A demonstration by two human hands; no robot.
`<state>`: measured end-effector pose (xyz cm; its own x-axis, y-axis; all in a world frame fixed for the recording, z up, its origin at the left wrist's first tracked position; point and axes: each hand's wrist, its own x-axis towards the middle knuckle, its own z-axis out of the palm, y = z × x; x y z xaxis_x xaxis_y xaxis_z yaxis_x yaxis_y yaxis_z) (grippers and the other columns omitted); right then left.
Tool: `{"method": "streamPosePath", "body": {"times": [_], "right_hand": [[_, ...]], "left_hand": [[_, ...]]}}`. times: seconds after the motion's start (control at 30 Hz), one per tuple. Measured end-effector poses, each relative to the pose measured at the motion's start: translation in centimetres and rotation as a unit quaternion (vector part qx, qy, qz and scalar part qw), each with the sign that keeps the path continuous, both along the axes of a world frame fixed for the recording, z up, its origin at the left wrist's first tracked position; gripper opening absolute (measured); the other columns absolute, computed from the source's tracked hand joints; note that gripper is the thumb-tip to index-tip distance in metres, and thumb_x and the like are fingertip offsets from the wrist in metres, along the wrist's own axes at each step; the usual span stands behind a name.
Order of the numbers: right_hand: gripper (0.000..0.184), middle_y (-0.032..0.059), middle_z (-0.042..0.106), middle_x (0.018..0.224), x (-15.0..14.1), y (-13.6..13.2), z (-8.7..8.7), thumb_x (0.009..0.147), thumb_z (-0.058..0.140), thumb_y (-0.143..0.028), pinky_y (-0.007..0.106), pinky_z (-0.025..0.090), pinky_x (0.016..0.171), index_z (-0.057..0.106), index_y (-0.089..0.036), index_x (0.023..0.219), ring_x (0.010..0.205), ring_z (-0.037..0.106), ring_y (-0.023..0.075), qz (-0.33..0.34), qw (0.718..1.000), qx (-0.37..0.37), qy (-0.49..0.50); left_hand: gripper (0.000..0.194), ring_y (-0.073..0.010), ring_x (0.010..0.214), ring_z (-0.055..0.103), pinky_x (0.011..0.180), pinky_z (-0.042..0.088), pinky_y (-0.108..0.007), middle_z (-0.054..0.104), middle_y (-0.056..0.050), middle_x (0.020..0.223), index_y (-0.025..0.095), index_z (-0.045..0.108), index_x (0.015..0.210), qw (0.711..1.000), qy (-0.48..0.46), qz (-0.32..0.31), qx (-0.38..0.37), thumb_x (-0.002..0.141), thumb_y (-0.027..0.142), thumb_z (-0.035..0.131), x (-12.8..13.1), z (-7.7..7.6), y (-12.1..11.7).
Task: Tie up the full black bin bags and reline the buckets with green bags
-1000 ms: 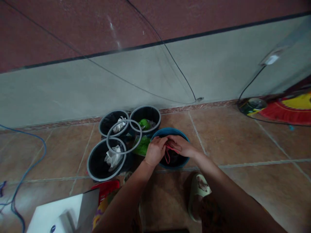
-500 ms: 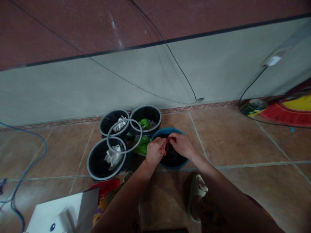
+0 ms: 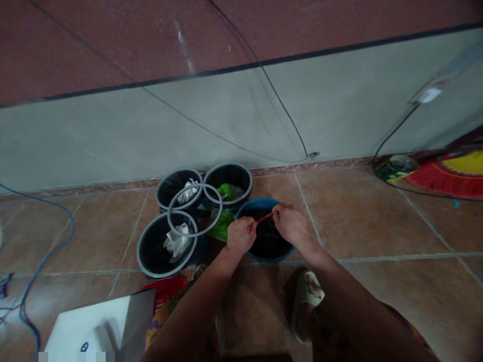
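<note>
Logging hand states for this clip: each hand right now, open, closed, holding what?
Left hand: closed, holding the red cord.
Right hand: closed, holding the same cord above the blue bin.

Stretches both bare arms (image 3: 347,289) down and forward, set wide at the bottom of view and drawn in close at the wrists! Slants the left forearm (image 3: 206,294) up and inward, mirrors it with the right. Holds the left hand (image 3: 241,234) in a tight curl, back upward, nearer the body. Closes the right hand (image 3: 290,222) in a pinch, slightly farther out. Leaves both hands just apart, with fingertips turned inward.
</note>
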<state>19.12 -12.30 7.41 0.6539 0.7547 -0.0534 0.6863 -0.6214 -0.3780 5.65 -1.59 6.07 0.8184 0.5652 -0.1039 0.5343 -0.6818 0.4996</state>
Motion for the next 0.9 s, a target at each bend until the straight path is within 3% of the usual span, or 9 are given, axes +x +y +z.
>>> {"method": "streamPosePath", "body": {"times": [0.1, 0.17, 0.3, 0.37, 0.5, 0.67, 0.8, 0.9], "right_hand": [[0.025, 0.0131, 0.072, 0.095, 0.4, 0.3, -0.4, 0.090, 0.046, -0.017, 0.035, 0.046, 0.084, 0.069, -0.020, 0.082, 0.091, 0.065, 0.0239, -0.029, 0.997, 0.039, 0.062], [0.022, 0.0084, 0.073, 0.088, 0.6, 0.5, -0.8, 0.087, 0.048, -0.019, 0.031, 0.047, 0.080, 0.068, -0.021, 0.077, 0.086, 0.066, 0.0209, -0.047, 0.981, 0.095, 0.162], [0.019, 0.0026, 0.070, 0.073, 0.6, 0.8, -1.2, 0.081, 0.053, -0.031, 0.027, 0.047, 0.068, 0.065, -0.021, 0.070, 0.071, 0.063, 0.0165, -0.085, 0.895, 0.204, 0.387], [0.021, 0.0005, 0.065, 0.065, 0.5, 0.8, -1.3, 0.081, 0.053, -0.035, 0.025, 0.044, 0.058, 0.063, -0.021, 0.069, 0.060, 0.058, 0.0139, -0.087, 0.875, 0.209, 0.428], [0.026, -0.0013, 0.057, 0.055, 0.8, 0.6, -1.5, 0.086, 0.050, -0.036, 0.025, 0.035, 0.051, 0.065, -0.020, 0.073, 0.050, 0.048, 0.0126, -0.052, 0.915, 0.153, 0.370], [0.025, 0.0066, 0.070, 0.072, 1.8, 0.3, -2.2, 0.087, 0.050, -0.024, 0.027, 0.040, 0.062, 0.070, -0.020, 0.072, 0.067, 0.060, 0.0167, -0.042, 0.981, 0.026, 0.186], [0.027, 0.0129, 0.075, 0.088, 2.0, 0.2, -2.7, 0.089, 0.048, -0.019, 0.030, 0.042, 0.066, 0.075, -0.018, 0.083, 0.079, 0.067, 0.0215, -0.061, 0.989, -0.058, 0.118], [0.029, 0.0124, 0.076, 0.091, 2.1, 0.3, -2.4, 0.092, 0.046, -0.019, 0.028, 0.042, 0.065, 0.075, -0.017, 0.092, 0.082, 0.068, 0.0207, -0.086, 0.986, -0.091, 0.114]], "left_hand": [[0.027, -0.0173, 0.079, 0.063, 0.073, 0.041, -0.026, 0.070, -0.004, 0.078, 0.022, 0.066, 0.067, 0.999, 0.022, 0.032, -0.034, 0.091, 0.026, 0.054, 0.2, 0.1, 0.1], [0.027, -0.0172, 0.077, 0.062, 0.073, 0.042, -0.026, 0.068, -0.003, 0.073, 0.022, 0.067, 0.067, 0.996, 0.018, 0.051, -0.069, 0.090, 0.027, 0.054, 0.5, 0.1, 0.3], [0.029, -0.0154, 0.063, 0.056, 0.065, 0.039, -0.026, 0.056, 0.001, 0.054, 0.021, 0.064, 0.060, 0.981, -0.024, 0.076, -0.179, 0.085, 0.027, 0.053, 0.8, -0.5, 0.6], [0.027, -0.0142, 0.058, 0.052, 0.059, 0.036, -0.026, 0.050, 0.003, 0.049, 0.021, 0.062, 0.057, 0.964, -0.044, 0.103, -0.242, 0.081, 0.028, 0.053, 0.9, -1.1, 0.8], [0.023, -0.0127, 0.054, 0.050, 0.055, 0.034, -0.025, 0.049, 0.003, 0.049, 0.020, 0.058, 0.056, 0.939, -0.061, 0.145, -0.304, 0.077, 0.029, 0.053, 1.0, -2.0, 1.0], [0.024, -0.0127, 0.053, 0.050, 0.056, 0.034, -0.026, 0.049, 0.002, 0.048, 0.020, 0.055, 0.053, 0.954, -0.030, 0.139, -0.266, 0.076, 0.025, 0.052, 0.7, -2.0, 1.0], [0.024, -0.0123, 0.051, 0.048, 0.055, 0.032, -0.026, 0.047, 0.003, 0.046, 0.021, 0.054, 0.051, 0.963, 0.006, 0.139, -0.230, 0.075, 0.020, 0.052, 0.0, -1.9, 1.2], [0.024, -0.0117, 0.049, 0.046, 0.053, 0.031, -0.026, 0.046, 0.003, 0.044, 0.020, 0.054, 0.049, 0.955, 0.005, 0.170, -0.243, 0.073, 0.019, 0.053, -0.4, -2.2, 1.5]]}}
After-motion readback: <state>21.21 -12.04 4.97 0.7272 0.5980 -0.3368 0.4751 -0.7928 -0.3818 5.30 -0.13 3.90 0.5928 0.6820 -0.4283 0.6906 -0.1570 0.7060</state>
